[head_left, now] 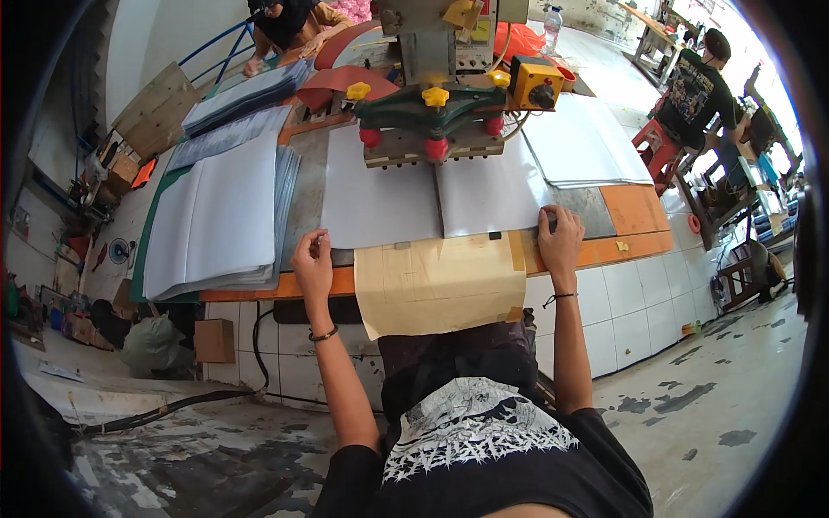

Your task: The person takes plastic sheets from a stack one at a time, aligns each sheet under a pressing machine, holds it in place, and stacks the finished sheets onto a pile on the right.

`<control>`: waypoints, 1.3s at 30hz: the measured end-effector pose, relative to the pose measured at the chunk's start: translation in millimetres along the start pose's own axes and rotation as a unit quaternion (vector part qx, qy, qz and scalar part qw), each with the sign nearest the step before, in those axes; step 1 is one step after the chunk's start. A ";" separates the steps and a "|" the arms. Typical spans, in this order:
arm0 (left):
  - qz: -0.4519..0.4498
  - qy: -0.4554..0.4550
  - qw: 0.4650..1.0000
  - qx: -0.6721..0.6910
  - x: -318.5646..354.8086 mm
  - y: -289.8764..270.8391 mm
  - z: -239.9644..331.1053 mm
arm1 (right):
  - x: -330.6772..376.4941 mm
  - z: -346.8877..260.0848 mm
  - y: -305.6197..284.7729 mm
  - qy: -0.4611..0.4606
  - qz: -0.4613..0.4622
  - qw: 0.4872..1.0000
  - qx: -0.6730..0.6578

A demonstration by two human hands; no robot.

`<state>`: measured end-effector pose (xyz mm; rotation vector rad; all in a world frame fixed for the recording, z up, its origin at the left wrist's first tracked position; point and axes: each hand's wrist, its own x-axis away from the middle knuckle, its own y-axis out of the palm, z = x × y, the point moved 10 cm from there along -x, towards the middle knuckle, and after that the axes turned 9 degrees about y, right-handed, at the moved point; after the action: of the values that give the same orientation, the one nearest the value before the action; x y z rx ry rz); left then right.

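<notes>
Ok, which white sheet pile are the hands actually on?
The white folded sheet lying under the press, with left hand and right hand on its near corners; the left stack and right pile lie untouched.

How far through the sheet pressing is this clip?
Mid-run. Both hands, left hand and right hand, press flat on a folded white plastic sheet lying under the green press head. A stack of white sheets lies left, another white pile right; which pile is finished is unclear.
</notes>
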<state>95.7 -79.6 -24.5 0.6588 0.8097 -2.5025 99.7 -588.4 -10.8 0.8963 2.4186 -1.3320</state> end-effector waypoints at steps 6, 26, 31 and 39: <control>0.012 0.061 0.998 -0.017 -0.2 -0.6 9.5 | -2.1 6.5 -0.2 0.027 -0.003 0.998 -0.049; 0.020 0.038 0.999 -0.003 1.9 0.0 4.8 | -2.7 13.5 4.0 0.018 -0.011 0.999 -0.049; 0.017 0.038 0.999 -0.009 1.5 -2.0 2.4 | -2.1 12.5 5.5 0.008 -0.007 0.999 -0.049; 0.031 0.041 0.999 0.008 2.1 -3.8 -0.6 | -6.4 20.8 9.0 0.085 -0.029 0.992 -0.089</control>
<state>92.3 -76.9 -24.5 0.7836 0.7862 -2.4420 108.6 -604.6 -25.4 0.9314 2.6617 -1.0744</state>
